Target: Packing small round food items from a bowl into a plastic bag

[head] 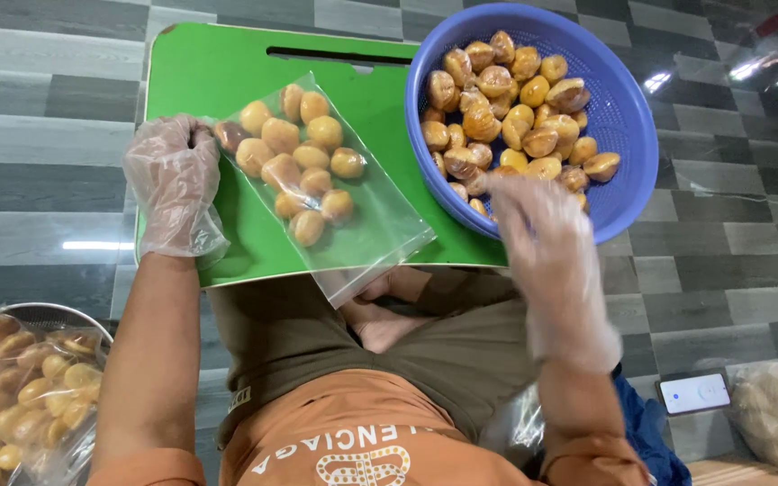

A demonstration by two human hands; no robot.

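Grey-tiled floor, green cutting board (218,72). Gloved left hand (173,180) pinches the clear bag of yellow nuts (317,180) lying just right; blurred right hand (547,238), fingers spread, empty, touches the blue basket (628,117).

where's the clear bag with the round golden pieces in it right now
The clear bag lies on the green board on the person's lap, its end held by the gloved left hand, just left of the blue basket.

A clear plastic bag (321,175) lies flat and slantwise on a green cutting board (218,72), its closed end at the upper left and its open mouth hanging over the board's near edge. It holds about a dozen round, golden-brown peeled chestnuts (303,157), spread in a single layer. Just beside it, a blue perforated basket (628,108) sits partly on the board's right end, heaped with more of the same glossy yellow-brown nuts (511,108).
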